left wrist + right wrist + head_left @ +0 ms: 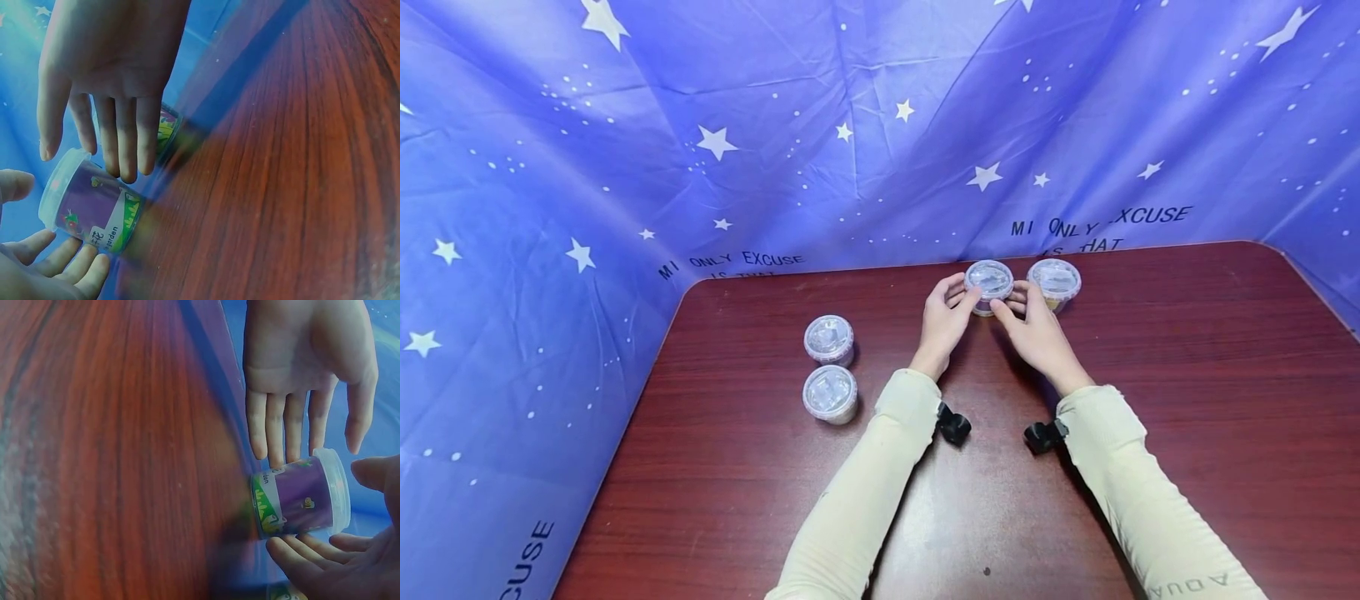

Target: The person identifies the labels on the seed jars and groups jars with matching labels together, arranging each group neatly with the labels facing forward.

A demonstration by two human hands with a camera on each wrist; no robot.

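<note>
- I find both hands at the far edge of the dark red wooden surface (1150, 350), roughly at 12 o'clock from my seat.
- The small purple-labelled plastic cup with a clear lid (989, 283) stands upright there, between the two hands.
- Left hand (943, 321): its fingers (128, 140) are straight and close together, tips at the cup's side; thumb near the lid rim. They are not curled round it.
- Right hand (1036, 331): its fingers (306, 559) are extended and only slightly bent, lying along the cup's opposite side; the thumb reaches toward the lid. I cannot tell whether every fingertip makes contact.
- A second lidded plastic cup (1055, 282) stands just beside the first, at its 3 o'clock.
- Two further clear-lidded cups (829, 367) sit together, well apart at about 9 o'clock from the hands, one behind the other.
- A blue star-printed cloth (625, 167) backs the surface on all far sides.
</note>
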